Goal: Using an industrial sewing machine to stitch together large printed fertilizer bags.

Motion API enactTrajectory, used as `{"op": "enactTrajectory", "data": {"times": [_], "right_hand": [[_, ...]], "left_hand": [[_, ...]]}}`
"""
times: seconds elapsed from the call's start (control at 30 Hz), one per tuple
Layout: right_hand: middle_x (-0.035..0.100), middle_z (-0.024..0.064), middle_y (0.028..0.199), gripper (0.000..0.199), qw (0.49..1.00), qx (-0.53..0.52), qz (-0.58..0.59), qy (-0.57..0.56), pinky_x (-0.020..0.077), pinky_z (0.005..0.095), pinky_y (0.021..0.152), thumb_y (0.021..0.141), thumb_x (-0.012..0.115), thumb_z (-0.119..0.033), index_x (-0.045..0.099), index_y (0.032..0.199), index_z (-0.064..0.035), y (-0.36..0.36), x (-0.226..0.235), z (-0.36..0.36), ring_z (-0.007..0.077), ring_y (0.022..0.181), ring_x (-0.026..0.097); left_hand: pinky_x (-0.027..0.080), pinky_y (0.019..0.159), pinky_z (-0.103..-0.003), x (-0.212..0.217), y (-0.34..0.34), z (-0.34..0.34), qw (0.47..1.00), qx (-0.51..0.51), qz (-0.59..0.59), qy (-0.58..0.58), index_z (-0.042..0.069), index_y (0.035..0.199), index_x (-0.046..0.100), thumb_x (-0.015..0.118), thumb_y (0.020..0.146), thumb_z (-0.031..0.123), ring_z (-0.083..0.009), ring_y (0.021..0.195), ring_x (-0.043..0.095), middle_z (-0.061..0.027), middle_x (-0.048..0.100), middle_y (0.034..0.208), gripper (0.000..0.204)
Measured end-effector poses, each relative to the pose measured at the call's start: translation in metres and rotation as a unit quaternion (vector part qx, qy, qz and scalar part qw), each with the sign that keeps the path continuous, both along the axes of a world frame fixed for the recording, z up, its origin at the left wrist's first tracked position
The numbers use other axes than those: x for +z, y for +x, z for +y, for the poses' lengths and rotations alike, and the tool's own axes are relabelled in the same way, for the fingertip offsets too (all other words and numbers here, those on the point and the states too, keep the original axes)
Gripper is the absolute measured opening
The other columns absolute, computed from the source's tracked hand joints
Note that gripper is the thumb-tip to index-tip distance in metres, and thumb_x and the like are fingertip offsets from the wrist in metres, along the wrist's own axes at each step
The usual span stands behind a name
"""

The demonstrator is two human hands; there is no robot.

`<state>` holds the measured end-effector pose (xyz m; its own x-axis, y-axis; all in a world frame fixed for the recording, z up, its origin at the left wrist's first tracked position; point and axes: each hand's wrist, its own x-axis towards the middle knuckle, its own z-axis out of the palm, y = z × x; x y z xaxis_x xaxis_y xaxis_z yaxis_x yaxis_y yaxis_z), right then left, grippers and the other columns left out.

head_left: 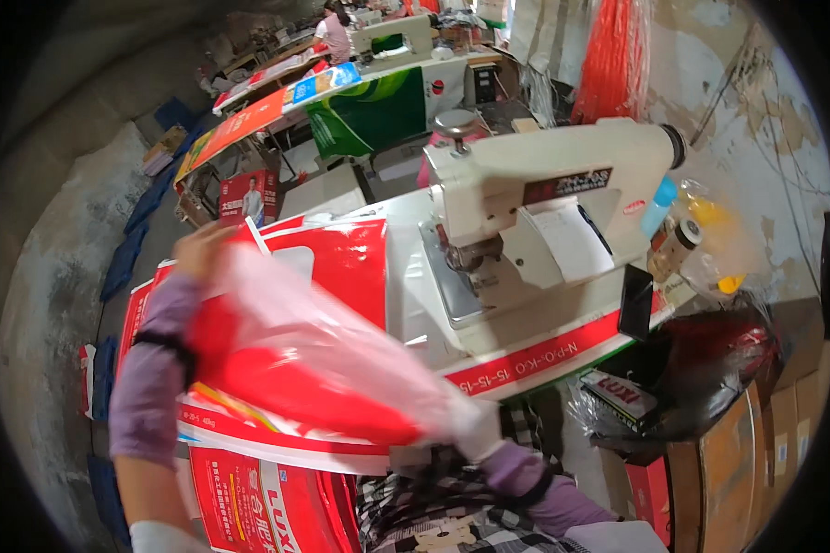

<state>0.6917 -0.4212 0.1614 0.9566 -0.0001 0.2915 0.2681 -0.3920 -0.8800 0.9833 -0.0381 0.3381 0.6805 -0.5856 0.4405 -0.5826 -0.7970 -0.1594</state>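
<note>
A red and white woven plastic bag (314, 355), smeared by motion, stretches diagonally between my two hands. At its far left corner my left hand (205, 251) is closed on the edge. My right hand (478, 429), whitish and blurred, grips the near right end close to my lap. More red and white bags (349, 267) lie flat beneath it on the sewing table. To the right of the bag stands a large cream industrial sewing machine (535, 175), its needle area (475, 263) apart from both hands.
A notepad (567, 241) with a pen and a black phone (635, 302) lie on the machine table. Thread cones (678, 249) stand at its right end. Red bags (267, 502) are stacked at the near left. Farther back, a person (335, 32) sits among other machines.
</note>
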Motion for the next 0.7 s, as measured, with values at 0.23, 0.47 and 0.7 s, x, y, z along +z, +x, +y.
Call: {"op": "enactTrajectory", "data": {"times": [0.23,0.47,0.7], "right_hand": [[0.068,0.0154,0.085,0.039,0.970,-0.205,0.076,0.105,0.0508,0.0311,0.069,0.088,0.056,-0.011,0.059,0.126,-0.0055,-0.113,-0.055,-0.073,0.0161,0.074,0.066],[0.072,0.0067,0.093,0.037,0.964,-0.047,0.223,-0.137,0.0495,0.0253,0.061,0.087,0.058,-0.006,0.061,0.124,-0.0068,-0.130,-0.104,-0.124,0.0121,0.069,0.064],[0.071,0.0098,0.081,0.032,0.947,-0.061,0.312,0.041,0.0517,0.0271,0.067,0.093,0.057,-0.035,0.066,0.118,-0.0160,-0.147,-0.078,-0.108,0.0150,0.072,0.068]], "left_hand": [[0.054,0.069,-0.034,-0.147,0.062,-0.216,0.928,-0.207,0.274,-0.147,0.009,0.080,0.070,0.059,0.065,-0.002,-0.0282,0.079,0.067,-0.0104,0.069,0.085,0.022],[0.054,0.066,-0.038,-0.182,0.034,-0.267,0.947,-0.241,0.203,-0.059,0.023,0.095,0.073,0.059,0.067,0.001,-0.0276,0.078,0.066,-0.0071,0.069,0.090,0.038],[0.053,0.067,-0.040,-0.145,0.036,-0.272,0.949,-0.172,0.248,0.094,0.030,0.106,0.070,0.060,0.074,0.009,-0.0283,0.080,0.066,-0.0084,0.069,0.086,0.040]]}}
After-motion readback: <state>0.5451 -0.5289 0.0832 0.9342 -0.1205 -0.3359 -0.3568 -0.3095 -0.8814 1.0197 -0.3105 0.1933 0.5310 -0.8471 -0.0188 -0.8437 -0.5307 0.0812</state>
